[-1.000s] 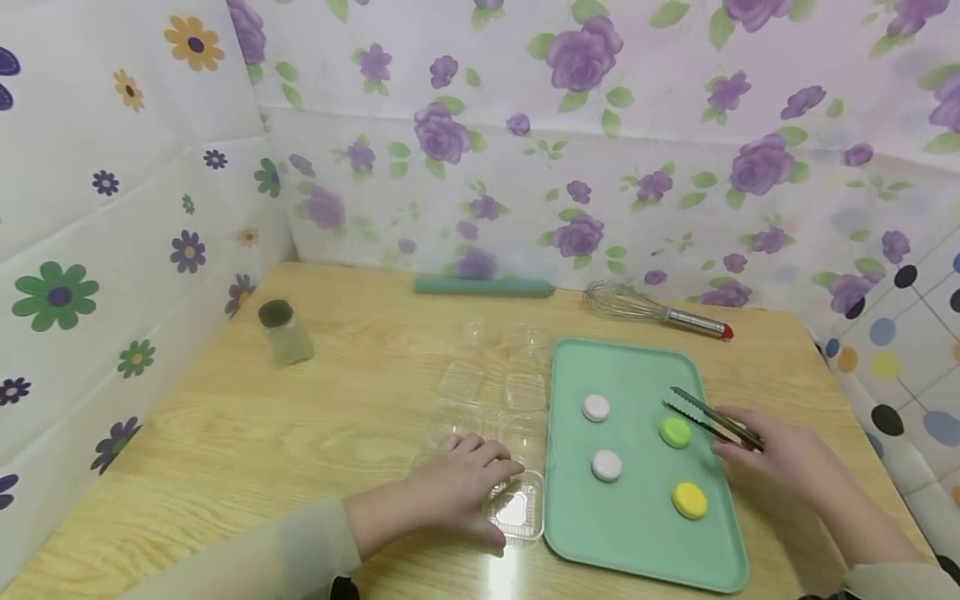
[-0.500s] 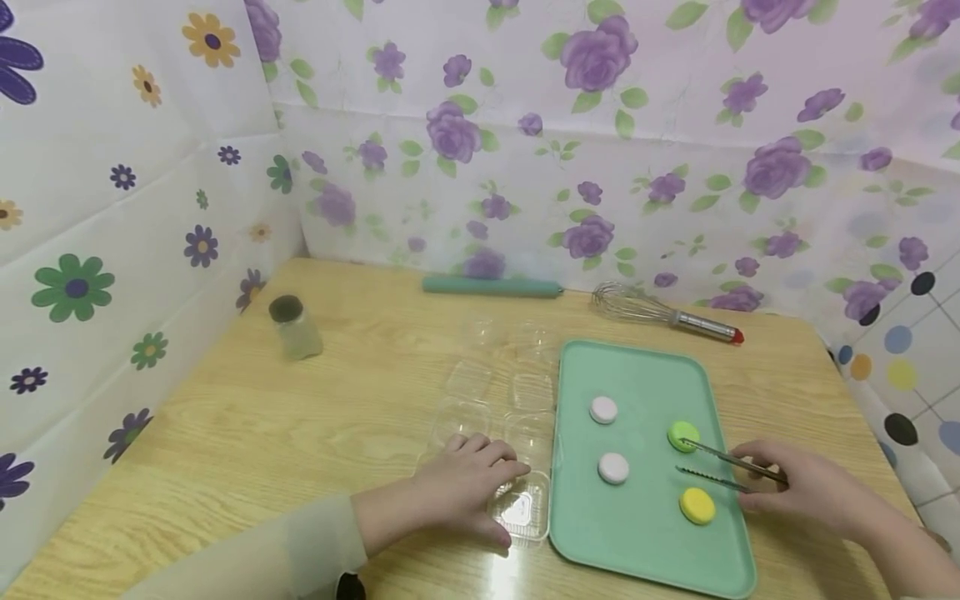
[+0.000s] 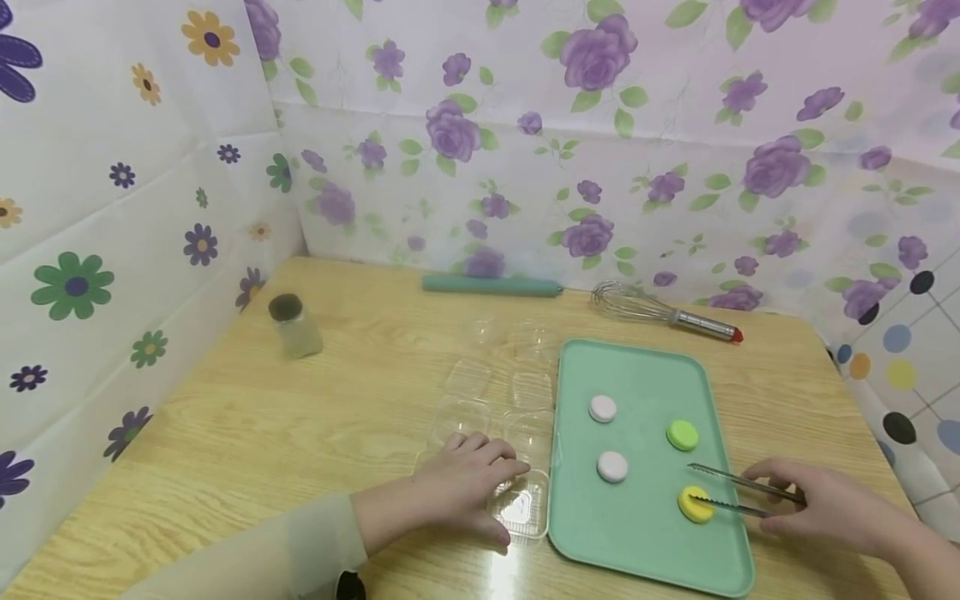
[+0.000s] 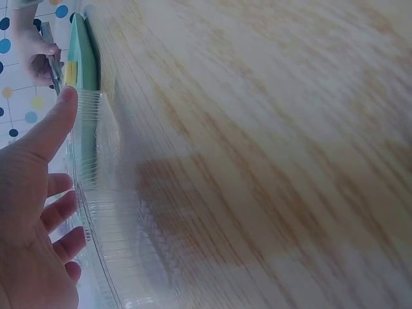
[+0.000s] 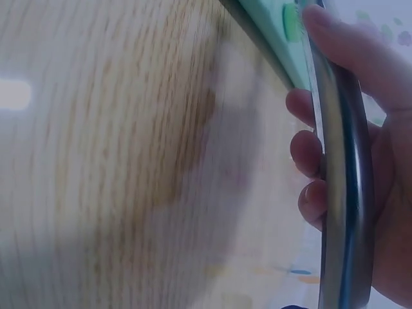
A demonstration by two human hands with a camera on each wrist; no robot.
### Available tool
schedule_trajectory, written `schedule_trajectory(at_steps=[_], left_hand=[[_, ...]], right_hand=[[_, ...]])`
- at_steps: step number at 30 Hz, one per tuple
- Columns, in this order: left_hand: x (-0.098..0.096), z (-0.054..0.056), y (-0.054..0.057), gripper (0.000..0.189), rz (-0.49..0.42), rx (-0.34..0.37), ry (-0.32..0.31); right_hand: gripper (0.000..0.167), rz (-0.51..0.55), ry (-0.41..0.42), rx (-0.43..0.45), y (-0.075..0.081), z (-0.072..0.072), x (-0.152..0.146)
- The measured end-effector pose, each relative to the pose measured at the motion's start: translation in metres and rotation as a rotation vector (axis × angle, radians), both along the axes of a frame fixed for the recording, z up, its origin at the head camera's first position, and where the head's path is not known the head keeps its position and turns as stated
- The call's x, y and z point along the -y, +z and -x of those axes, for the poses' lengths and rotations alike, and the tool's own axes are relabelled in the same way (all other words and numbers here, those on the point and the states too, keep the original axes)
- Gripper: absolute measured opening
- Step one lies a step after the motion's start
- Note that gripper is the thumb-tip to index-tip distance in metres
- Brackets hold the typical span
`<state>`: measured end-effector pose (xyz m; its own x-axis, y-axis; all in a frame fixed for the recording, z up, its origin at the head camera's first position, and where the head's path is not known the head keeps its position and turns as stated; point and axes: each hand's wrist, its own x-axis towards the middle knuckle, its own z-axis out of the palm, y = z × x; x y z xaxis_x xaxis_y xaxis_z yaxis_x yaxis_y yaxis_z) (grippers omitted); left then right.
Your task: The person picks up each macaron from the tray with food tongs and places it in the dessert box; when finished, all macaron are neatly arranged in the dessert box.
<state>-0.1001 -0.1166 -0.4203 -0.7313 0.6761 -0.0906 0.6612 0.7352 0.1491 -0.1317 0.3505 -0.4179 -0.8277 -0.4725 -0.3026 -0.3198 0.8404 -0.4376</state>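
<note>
right hand [image 3: 828, 510] right of the green tray [image 3: 645, 533], fingers curled round metal tongs [image 3: 750, 483], tips parted, one at the yellow disc [image 3: 692, 512] on the tray, left hand [image 3: 468, 485] left of the tray, fingers loosely spread at a clear container [image 3: 529, 510]

My wood-grain desk [image 3: 360, 375] carries a green tray [image 3: 637, 533], clear plastic containers [image 3: 530, 390], a whisk [image 3: 663, 313], a teal rod [image 3: 491, 286] and a dark-topped jar [image 3: 298, 329].

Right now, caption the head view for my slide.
Right hand holds tongs, one tip over a yellow disc on a green tray; left hand at a clear plastic container.
</note>
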Motion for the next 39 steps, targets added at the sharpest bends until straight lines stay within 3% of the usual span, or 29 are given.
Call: schedule_trajectory(at_steps=[13, 19, 27, 31, 39], left_hand=[[0.0, 0.0, 0.003, 0.089, -0.018, 0.007, -0.009], [0.0, 0.001, 0.003, 0.091, -0.007, 0.019, 0.001], [0.001, 0.001, 0.0, 0.09, -0.013, 0.019, 0.002], [0.001, 0.001, -0.002, 0.091, -0.016, 0.018, 0.008], [0.001, 0.001, -0.003, 0.09, -0.025, 0.016, 0.017]], right_hand=[[0.057, -0.026, -0.004, 0.117, 0.0, -0.006, -0.007], [0.053, -0.027, 0.032, 0.043, -0.002, -0.008, -0.002], [0.05, -0.019, 0.004, -0.027, -0.002, -0.006, 0.01], [0.047, 0.026, 0.015, -0.083, 0.001, -0.005, 0.02], [0.047, 0.064, 0.065, -0.109, 0.015, 0.0, 0.052]])
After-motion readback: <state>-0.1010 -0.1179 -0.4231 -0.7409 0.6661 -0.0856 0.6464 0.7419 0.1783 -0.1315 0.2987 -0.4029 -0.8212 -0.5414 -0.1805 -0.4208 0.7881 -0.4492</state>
